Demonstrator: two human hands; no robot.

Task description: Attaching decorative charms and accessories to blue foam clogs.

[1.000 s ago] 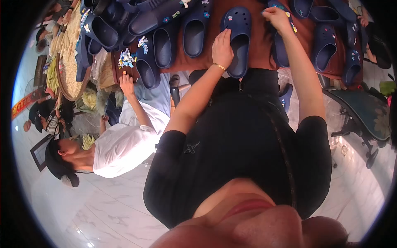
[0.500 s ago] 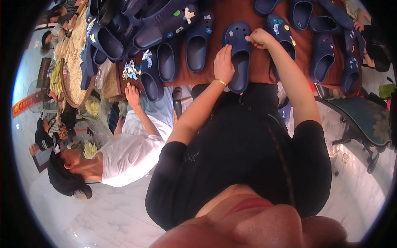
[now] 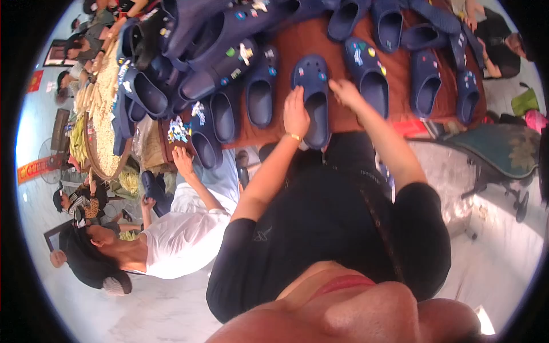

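Observation:
A navy blue foam clog (image 3: 316, 111) lies toe away from me at the near edge of the brown-covered table. Small charms sit on its upper, one of them a light-blue charm (image 3: 322, 76) on the right side. My left hand (image 3: 296, 114), with a gold-coloured bracelet at the wrist, grips the clog along its left side. Close by the clog's right edge is my right hand (image 3: 345, 93), its fingers curled; whatever they hold, if anything, is hidden. To the right lies another navy clog (image 3: 369, 71) with charms on its upper.
Several navy clogs (image 3: 217, 80) are heaped at the left; more lie at the right on the brown cloth (image 3: 300, 37). A co-worker in white (image 3: 189, 234) sits at my left, one hand near a cluster of charms (image 3: 178, 130). A chair (image 3: 497, 150) stands at the right.
My right hand has come off the clog's upper toward me, and a light-blue charm now shows there. My left hand still holds the clog. The whole view has shifted slightly.

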